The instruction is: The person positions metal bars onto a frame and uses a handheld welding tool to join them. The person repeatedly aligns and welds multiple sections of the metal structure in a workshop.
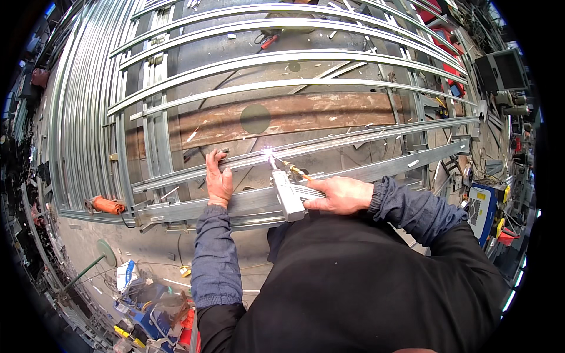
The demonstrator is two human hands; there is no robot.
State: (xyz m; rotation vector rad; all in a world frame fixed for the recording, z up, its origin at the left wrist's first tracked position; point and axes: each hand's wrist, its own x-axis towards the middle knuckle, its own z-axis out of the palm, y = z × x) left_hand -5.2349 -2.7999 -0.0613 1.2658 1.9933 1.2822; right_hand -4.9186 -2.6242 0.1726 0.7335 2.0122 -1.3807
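My right hand (344, 195) is closed round the grip of a grey welding gun (287, 191), with a brass fitting and a hose near its nozzle. The nozzle meets a long galvanized steel rail (329, 143), where a bright spark glows. Farther left on the same rail is my left hand (218, 185), its fingers bent over the far edge and its thumb on the near side. A small dark piece shows by its fingertips; I cannot tell whether they touch it. A second, wider steel rail (376, 169) runs nearer to me, below the gun.
Several parallel rails (282, 57) cross the frame beyond, and more lie stacked at the left (88, 112). An orange power tool (107, 205) sits at the left corner. A rusty beam (318, 110) lies below the rails. A blue-and-white machine (482, 212) stands at right.
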